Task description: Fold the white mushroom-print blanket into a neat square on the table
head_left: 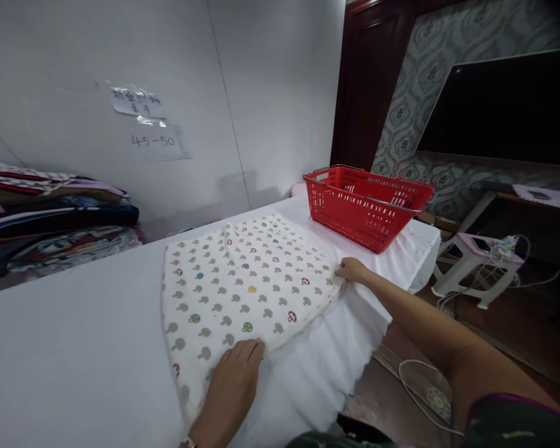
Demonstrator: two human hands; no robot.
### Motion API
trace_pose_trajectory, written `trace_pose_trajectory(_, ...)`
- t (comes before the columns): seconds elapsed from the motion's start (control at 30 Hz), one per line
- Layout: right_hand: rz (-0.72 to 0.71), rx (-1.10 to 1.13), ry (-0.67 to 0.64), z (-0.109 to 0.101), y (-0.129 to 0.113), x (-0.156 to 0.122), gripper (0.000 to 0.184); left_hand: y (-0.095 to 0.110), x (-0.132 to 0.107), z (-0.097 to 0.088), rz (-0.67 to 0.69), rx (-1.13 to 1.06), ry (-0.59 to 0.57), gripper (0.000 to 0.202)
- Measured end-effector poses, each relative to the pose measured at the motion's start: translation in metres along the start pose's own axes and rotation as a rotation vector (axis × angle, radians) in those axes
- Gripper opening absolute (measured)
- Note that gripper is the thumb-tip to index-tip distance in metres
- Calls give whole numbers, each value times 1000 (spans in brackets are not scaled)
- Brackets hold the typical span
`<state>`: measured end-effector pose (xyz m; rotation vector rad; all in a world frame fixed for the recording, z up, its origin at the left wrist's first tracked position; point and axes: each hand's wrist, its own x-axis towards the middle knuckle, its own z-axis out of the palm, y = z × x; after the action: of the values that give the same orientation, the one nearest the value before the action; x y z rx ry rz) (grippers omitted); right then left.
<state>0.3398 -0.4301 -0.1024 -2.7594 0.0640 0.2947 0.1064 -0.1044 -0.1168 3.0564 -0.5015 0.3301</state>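
Note:
A white cloth printed with grey and coloured mushrooms lies folded flat on a table covered in white. My left hand rests palm down on the cloth's near edge, fingers together and stretched flat. My right hand is at the cloth's right corner, fingers curled and pinching its edge.
A red plastic basket with metal handles stands at the table's far right end. A stack of folded fabrics lies at the far left against the wall. A white stool with cables stands on the floor at right, under a dark screen.

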Motion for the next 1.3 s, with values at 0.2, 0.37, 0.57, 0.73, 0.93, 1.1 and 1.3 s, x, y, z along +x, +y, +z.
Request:
trace_pose_trajectory(0.2,30,120,-6,-2,-1,-1,15,-3,1,-2,-24,0,-29,37)
trace_pose_trajectory(0.37,75,288,-35,4,3,-1,23,-5,-1,-4,-32,-19,-47,39)
trace_pose_trajectory(0.57,93,378,-24,8,7,1,25,-6,-1,-6,-13,-15,-75,40)
trace_pose_trajectory(0.73,105,356,-43,9,6,1,25,-4,0,-3,-7,15,-36,42)
trace_pose_trajectory(0.93,90,254,-13,4,-1,-5,28,8,13,-4,82,5,18,43)
trace_pose_trajectory(1.1,-310,67,255,0,-5,-32,31,14,22,-7,111,-71,-54,27)
trace_pose_trajectory(1.3,-1173,66,120,16,-17,-82,18,13,22,-7,88,-122,-64,21)
